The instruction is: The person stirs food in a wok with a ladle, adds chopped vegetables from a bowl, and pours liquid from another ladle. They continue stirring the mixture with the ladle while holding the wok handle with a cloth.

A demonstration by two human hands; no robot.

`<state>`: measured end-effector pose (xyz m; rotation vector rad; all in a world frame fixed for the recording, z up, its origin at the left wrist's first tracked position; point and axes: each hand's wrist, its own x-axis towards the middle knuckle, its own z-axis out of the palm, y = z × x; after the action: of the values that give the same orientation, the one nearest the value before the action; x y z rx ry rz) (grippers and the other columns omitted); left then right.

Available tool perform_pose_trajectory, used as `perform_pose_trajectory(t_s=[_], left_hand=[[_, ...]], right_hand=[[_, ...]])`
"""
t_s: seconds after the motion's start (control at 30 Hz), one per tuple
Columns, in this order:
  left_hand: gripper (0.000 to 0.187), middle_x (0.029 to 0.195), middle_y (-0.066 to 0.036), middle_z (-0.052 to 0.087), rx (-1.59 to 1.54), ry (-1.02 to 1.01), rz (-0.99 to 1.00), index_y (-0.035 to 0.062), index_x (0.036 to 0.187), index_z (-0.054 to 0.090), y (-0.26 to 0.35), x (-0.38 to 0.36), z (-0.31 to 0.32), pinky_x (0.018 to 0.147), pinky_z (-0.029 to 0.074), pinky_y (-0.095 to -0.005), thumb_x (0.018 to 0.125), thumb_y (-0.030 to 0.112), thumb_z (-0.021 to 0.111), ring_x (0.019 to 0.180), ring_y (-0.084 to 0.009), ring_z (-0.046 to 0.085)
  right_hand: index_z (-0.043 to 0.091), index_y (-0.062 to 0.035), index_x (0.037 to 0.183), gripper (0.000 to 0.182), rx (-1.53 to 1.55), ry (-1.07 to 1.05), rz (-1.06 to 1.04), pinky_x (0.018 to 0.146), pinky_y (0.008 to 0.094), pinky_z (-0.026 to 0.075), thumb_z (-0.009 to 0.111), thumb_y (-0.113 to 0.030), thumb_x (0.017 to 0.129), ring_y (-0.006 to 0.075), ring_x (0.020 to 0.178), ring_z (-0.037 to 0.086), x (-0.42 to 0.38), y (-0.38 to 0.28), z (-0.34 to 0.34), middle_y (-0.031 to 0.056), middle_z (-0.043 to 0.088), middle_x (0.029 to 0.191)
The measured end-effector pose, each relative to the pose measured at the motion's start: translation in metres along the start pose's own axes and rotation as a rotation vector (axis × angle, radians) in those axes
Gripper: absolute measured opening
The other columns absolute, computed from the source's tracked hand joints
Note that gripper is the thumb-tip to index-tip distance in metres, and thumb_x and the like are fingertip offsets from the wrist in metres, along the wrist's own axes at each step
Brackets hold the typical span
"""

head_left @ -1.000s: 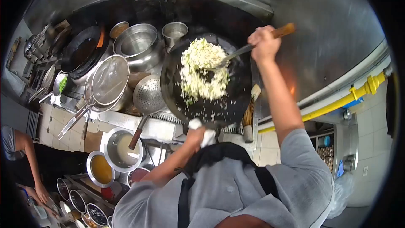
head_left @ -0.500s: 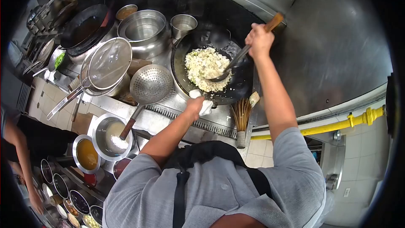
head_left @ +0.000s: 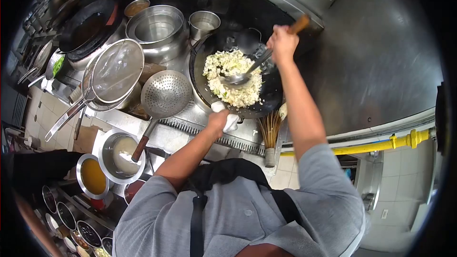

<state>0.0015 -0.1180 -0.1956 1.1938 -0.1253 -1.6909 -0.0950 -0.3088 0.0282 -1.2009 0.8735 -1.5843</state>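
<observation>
The large black metal wok (head_left: pixel 273 90) has its near edge at the left hand (head_left: pixel 217 121), which is closed on a folded white cloth (head_left: pixel 231 121). Above the wok, the right hand (head_left: pixel 283 44) grips the steel ladle with wooden handle (head_left: pixel 261 60); its bowl touches pale chopped food (head_left: pixel 245 96) inside. The perforated steel strainer (head_left: pixel 166 94) lies just left of the wok, leaving little room.

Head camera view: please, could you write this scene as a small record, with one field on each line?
Left hand: grips a white cloth at the wok's near rim
Right hand: closed around the handle of a ladle
Wok: holds pale, crumbly food with green bits
Ladle bowl: in the food
Left of wok: perforated strainer, then mesh strainer
Near side of wok: bristle brush
Lower left: bowl of yellow liquid
</observation>
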Motion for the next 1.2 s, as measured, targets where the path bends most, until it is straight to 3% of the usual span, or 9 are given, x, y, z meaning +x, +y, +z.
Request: perform_pose_trajectory(t_s=[0.2, 0.3, 0.4, 0.53, 0.67, 0.83, 0.93, 1.0, 1.2], left_hand=[[0.033, 0.083, -0.017, 0.063, 0.037, -0.032, 0.038, -0.0126, 0.093, 0.059, -0.015, 0.021, -0.009, 0.055, 0.051, -0.0399, 0.078, 0.016, 0.059, 0.063, -0.026, 0.063], [0.034, 0.083, -0.017, 0.063, 0.049, -0.038, 0.031, -0.0127, 0.092, 0.059, -0.019, 0.013, -0.011, 0.056, 0.05, -0.0393, 0.077, 0.017, 0.059, 0.064, -0.0259, 0.063], [0.035, 0.083, -0.017, 0.063, 0.005, -0.023, 0.063, -0.0133, 0.092, 0.059, -0.013, 0.015, -0.006, 0.056, 0.05, -0.0398, 0.077, 0.018, 0.06, 0.064, -0.0259, 0.063], [0.03, 0.079, -0.016, 0.063, -0.044, -0.068, -0.035, -0.0106, 0.088, 0.059, -0.01, 0.009, -0.007, 0.055, 0.05, -0.0405, 0.078, 0.017, 0.059, 0.061, -0.0265, 0.063], [0.029, 0.077, -0.016, 0.062, -0.056, -0.018, 0.025, -0.0099, 0.086, 0.059, -0.01, 0.012, -0.004, 0.053, 0.05, -0.041, 0.077, 0.018, 0.059, 0.06, -0.0268, 0.063], [0.031, 0.08, -0.015, 0.063, -0.035, -0.062, -0.004, -0.0107, 0.089, 0.059, -0.021, 0.024, -0.009, 0.054, 0.05, -0.0402, 0.076, 0.017, 0.059, 0.061, -0.0261, 0.063], [0.03, 0.079, -0.015, 0.063, -0.091, -0.028, -0.012, -0.0109, 0.089, 0.059, -0.018, 0.019, -0.003, 0.056, 0.051, -0.0397, 0.076, 0.017, 0.059, 0.061, -0.0259, 0.063], [0.029, 0.08, -0.015, 0.064, -0.004, 0.012, -0.003, -0.0104, 0.089, 0.059, -0.022, 0.017, -0.006, 0.059, 0.051, -0.0396, 0.077, 0.016, 0.058, 0.063, -0.0261, 0.063], [0.024, 0.08, -0.013, 0.064, -0.096, -0.051, 0.044, -0.0077, 0.088, 0.059, -0.008, 0.004, 0.0, 0.057, 0.052, -0.0382, 0.078, 0.014, 0.056, 0.065, -0.0252, 0.065]], right_hand=[[0.046, -0.0073, 0.058, 0.026, -0.334, 0.141, -0.306, 0.035, 0.0285, 0.036, 0.059, -0.005, 0.08, 0.0113, 0.036, 0.042, 0.008, 0.027, -0.038, 0.0013, 0.044, 0.048], [0.048, -0.0064, 0.061, 0.022, -0.058, 0.014, -0.094, 0.035, 0.0281, 0.035, 0.06, -0.005, 0.08, 0.0114, 0.035, 0.042, 0.022, -0.011, -0.014, 0.0008, 0.043, 0.047], [0.05, -0.0049, 0.062, 0.021, -0.181, 0.124, -0.319, 0.037, 0.0282, 0.038, 0.06, -0.007, 0.081, 0.0127, 0.038, 0.046, 0.0, 0.005, -0.022, 0.0027, 0.048, 0.049], [0.048, -0.0059, 0.058, 0.026, -0.299, -0.004, -0.077, 0.038, 0.0289, 0.037, 0.063, -0.012, 0.079, 0.0118, 0.037, 0.045, 0.029, -0.001, 0.001, 0.0025, 0.047, 0.048], [0.044, -0.0078, 0.066, 0.022, -0.132, 0.152, -0.319, 0.035, 0.0288, 0.035, 0.059, -0.002, 0.08, 0.0128, 0.035, 0.038, 0.006, 0.015, -0.004, 0.0012, 0.04, 0.048], [0.042, -0.0106, 0.066, 0.024, -0.155, -0.017, 0.06, 0.034, 0.0282, 0.03, 0.059, -0.007, 0.081, 0.0094, 0.033, 0.031, 0.022, -0.037, 0.003, -0.0028, 0.034, 0.047], [0.042, -0.0104, 0.064, 0.024, -0.102, 0.038, -0.021, 0.033, 0.0286, 0.029, 0.058, -0.005, 0.082, 0.0097, 0.033, 0.03, -0.046, -0.07, 0.01, -0.0023, 0.034, 0.047], [0.042, -0.0093, 0.065, 0.023, -0.065, 0.153, -0.114, 0.033, 0.0308, 0.031, 0.059, -0.003, 0.079, 0.0135, 0.033, 0.033, -0.058, -0.001, -0.003, 0.0002, 0.035, 0.047], [0.041, -0.0115, 0.064, 0.025, -0.125, -0.118, 0.033, 0.034, 0.0263, 0.025, 0.057, -0.003, 0.082, 0.0106, 0.034, 0.031, -0.044, -0.076, -0.011, -0.0025, 0.035, 0.048]])
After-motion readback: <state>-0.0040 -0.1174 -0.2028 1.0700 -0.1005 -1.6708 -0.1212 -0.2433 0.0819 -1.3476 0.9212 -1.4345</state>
